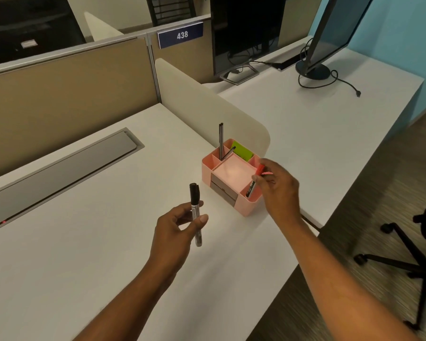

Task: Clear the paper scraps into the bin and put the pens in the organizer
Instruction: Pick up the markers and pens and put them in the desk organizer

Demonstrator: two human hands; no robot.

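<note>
A pink desk organizer point(208, 171) stands on the white desk near its right edge. Two thin dark pens point(221, 140) stand upright in its back compartment, beside green sticky notes point(242, 151). My right hand point(278, 190) holds a red-capped marker point(254, 181), tilted, its lower end inside the organizer's front right compartment. My left hand point(176, 226) holds a black-capped marker point(195, 210) upright above the desk, to the left of and nearer to me than the organizer. No paper scraps or bin show in the head view.
A low cream divider point(207, 104) runs behind the organizer. A grey cable hatch point(59, 168) is set into the desk at left. Two monitors point(246, 33) with cables stand on the far desk. An office chair base point(408, 262) sits on the floor at right.
</note>
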